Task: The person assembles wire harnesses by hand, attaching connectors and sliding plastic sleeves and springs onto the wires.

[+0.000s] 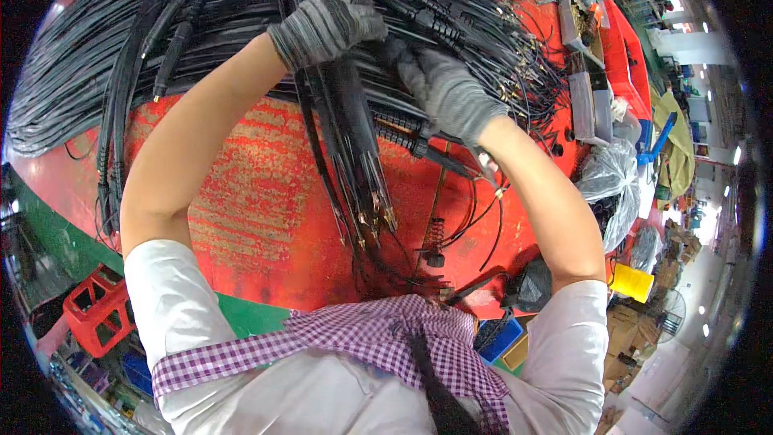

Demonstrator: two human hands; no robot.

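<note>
My left hand (328,26), in a grey striped knit glove, is closed with curled fingers over black cables at the far middle of the table. A bundle of black cables (348,113) runs from beneath it toward me, ending in bare metal tips. Close by on the right, my right hand (452,95) wears the same kind of glove. Its fingers are smeared by motion and point into the dark cables, so what they touch is hidden. Around both hands lies a large heap of black cables (72,80), several with ribbed sleeves near the right end.
The red table (250,193) has worn paint. A black coiled spring-like piece (435,243) and loose wires lie near me. At the right stand grey metal bins (590,101), a red bin (626,56) and a clear plastic bag (612,181). A red crate (98,310) sits at lower left.
</note>
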